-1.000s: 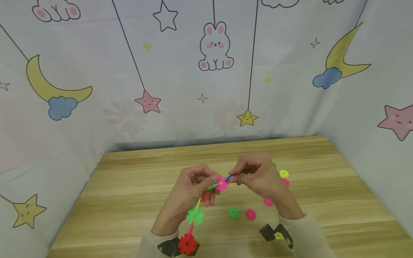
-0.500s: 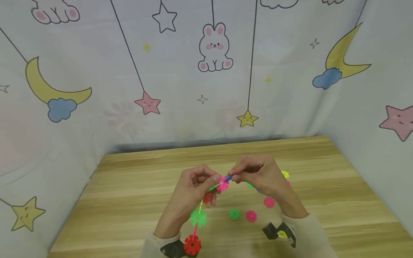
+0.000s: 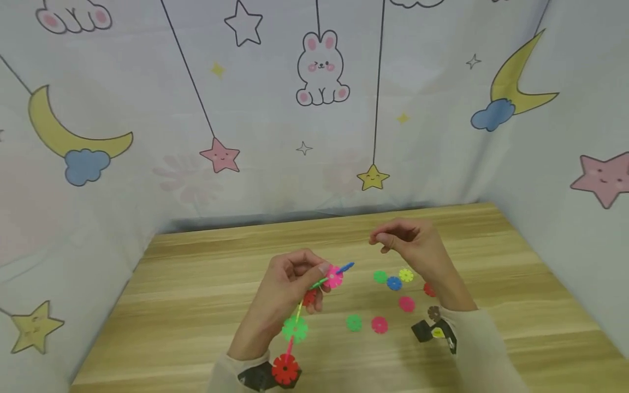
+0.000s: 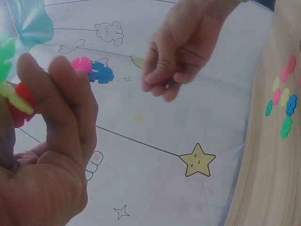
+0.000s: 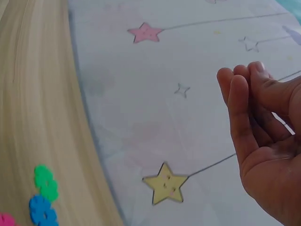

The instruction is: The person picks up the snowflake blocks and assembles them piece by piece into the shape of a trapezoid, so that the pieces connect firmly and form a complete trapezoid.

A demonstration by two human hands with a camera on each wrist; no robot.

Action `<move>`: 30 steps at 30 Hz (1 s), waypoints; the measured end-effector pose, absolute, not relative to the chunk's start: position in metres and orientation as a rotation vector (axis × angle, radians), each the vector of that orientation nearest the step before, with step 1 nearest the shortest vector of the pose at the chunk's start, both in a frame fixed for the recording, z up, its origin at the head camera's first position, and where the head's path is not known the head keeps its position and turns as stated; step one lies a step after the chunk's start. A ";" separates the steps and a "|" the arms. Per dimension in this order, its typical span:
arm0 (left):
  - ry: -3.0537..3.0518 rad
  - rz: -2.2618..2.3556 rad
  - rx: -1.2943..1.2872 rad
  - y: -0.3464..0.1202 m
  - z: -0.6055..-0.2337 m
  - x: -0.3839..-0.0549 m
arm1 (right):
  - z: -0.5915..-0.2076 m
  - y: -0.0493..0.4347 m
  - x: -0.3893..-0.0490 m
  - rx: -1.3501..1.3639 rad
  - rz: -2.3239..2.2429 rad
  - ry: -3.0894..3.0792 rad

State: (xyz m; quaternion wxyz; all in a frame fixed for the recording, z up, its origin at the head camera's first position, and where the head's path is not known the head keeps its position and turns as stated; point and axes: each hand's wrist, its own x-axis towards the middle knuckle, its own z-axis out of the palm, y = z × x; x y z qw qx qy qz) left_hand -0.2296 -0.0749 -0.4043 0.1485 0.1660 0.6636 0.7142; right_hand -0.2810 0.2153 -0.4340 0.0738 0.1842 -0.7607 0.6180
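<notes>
My left hand [image 3: 287, 286] pinches a chain of slotted plastic snowflake discs above the table. A pink disc [image 3: 334, 277] sits by the fingertips, with a blue disc [image 3: 346, 268] slotted edge-on into it at the chain's far end. Below the hand hang a green disc [image 3: 295, 329] and, lowest, a red disc [image 3: 285, 369] in front of the wrist. Fingers partly cover the middle links. Up and to the right of the blue disc, my right hand [image 3: 417, 245] is raised with loosely bent fingers. Nothing shows between its thumb and fingertips in the right wrist view.
Loose discs lie on the wooden table [image 3: 196, 295] below the right hand: green [image 3: 380, 277], blue [image 3: 394, 283], yellow [image 3: 405, 275], pink [image 3: 407, 304] and several others. A printed white cloth [image 3: 270, 191] stands behind the table and along both sides.
My right hand has let go of the blue disc and moved up and right. The blue disc stays in the pink one. My left hand keeps its hold almost in place.
</notes>
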 end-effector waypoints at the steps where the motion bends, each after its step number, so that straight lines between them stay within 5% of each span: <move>1: 1.910 2.055 0.482 -0.076 -0.404 -0.230 | -0.439 0.222 -0.286 0.510 1.847 -2.293; 13: 1.956 1.990 0.484 -0.075 -0.406 -0.231 | -0.527 0.282 -0.323 -0.152 1.458 -2.609; 22: 2.006 1.971 0.449 -0.071 -0.404 -0.231 | -0.534 0.280 -0.325 -0.036 1.063 -2.736; 30: 2.066 1.954 0.470 -0.076 -0.403 -0.230 | -0.524 0.263 -0.324 0.149 1.275 -2.664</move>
